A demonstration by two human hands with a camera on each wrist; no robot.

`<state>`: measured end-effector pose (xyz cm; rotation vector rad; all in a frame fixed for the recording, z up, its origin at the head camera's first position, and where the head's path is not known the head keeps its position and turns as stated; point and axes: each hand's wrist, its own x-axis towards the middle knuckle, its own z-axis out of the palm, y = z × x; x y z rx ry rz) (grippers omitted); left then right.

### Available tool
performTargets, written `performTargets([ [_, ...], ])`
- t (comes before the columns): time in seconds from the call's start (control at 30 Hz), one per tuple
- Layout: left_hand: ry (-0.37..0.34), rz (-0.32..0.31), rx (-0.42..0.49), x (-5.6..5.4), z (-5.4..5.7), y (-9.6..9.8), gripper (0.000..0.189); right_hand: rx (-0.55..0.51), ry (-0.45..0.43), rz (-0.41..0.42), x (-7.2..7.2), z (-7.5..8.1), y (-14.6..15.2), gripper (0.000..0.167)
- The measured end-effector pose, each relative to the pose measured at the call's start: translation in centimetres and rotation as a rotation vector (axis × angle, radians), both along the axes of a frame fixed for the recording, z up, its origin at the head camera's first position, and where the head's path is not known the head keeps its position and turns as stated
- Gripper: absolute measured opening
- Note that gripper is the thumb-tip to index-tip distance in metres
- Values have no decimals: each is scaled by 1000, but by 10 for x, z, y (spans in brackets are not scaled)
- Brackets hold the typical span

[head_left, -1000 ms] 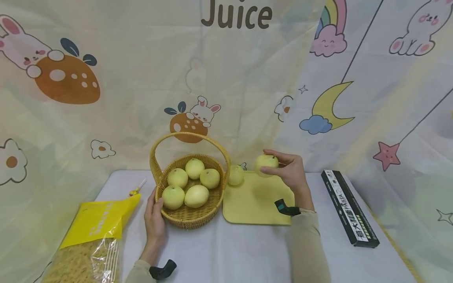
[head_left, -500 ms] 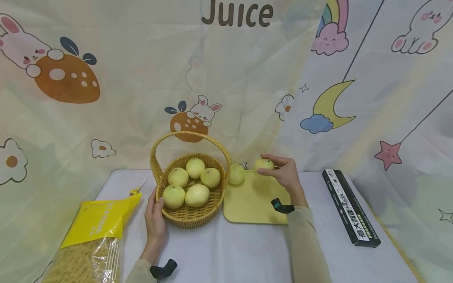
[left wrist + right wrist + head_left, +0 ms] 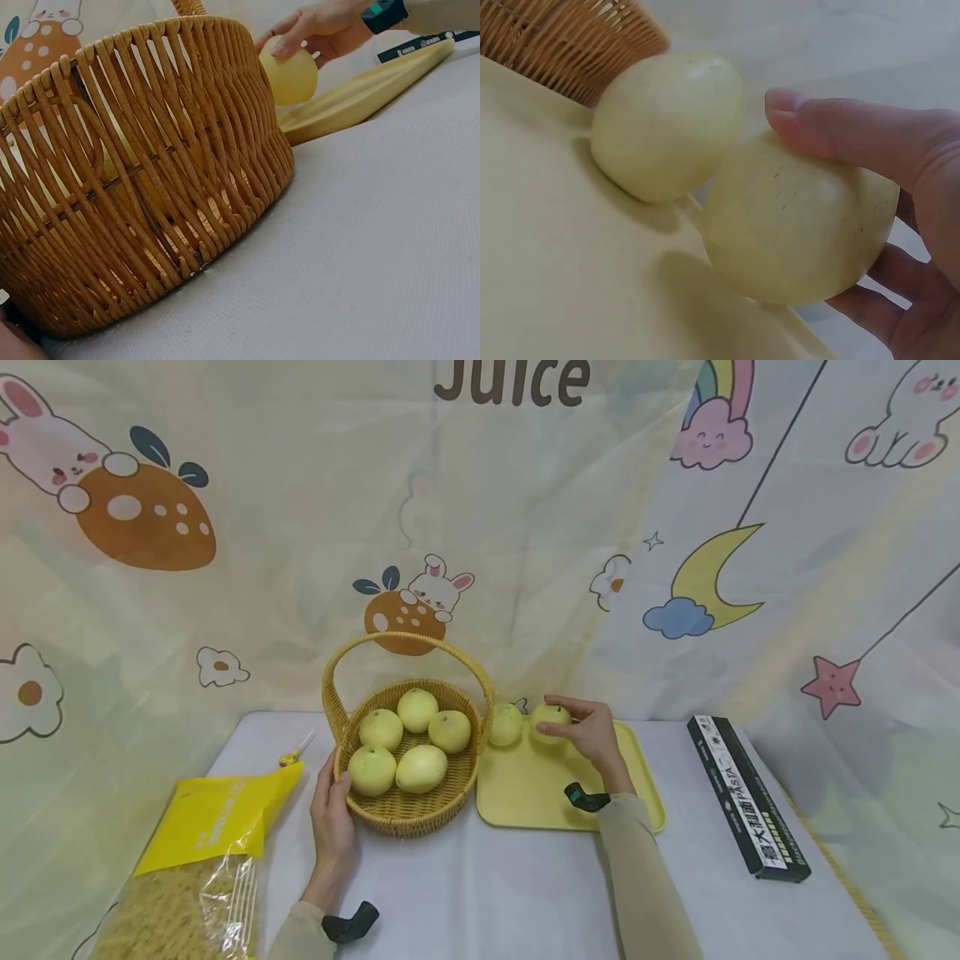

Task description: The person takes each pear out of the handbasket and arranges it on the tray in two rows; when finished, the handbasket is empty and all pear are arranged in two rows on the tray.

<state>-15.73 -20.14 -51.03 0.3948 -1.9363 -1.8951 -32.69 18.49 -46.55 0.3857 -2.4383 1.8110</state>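
Holds a round yellow-green fruit (image 3: pixel 802 232) in the right grip (image 3: pixel 594 737), thumb and fingers curled round it, over the far part of the yellow tray (image 3: pixel 536 797), with a second fruit (image 3: pixel 664 127) just left of that grip. Rests the left grip (image 3: pixel 332 822), fingers fairly straight, against the wicker basket (image 3: pixel 408 828), with five more fruits (image 3: pixel 420 769) inside, right of that grip.
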Motion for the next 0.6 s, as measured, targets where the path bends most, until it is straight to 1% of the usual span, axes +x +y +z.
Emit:
performTargets([
  [0.23,10,-3,8,-1,1,2,53,-9,-36,6,-6,-13,1,61],
  [0.33,12,1,10,-2,0,1,53,-19,-42,24,-8,-18,-1,62],
  [0.6,2,11,4,0,1,2,53,-7,-5,60,-10,-24,-5,62],
])
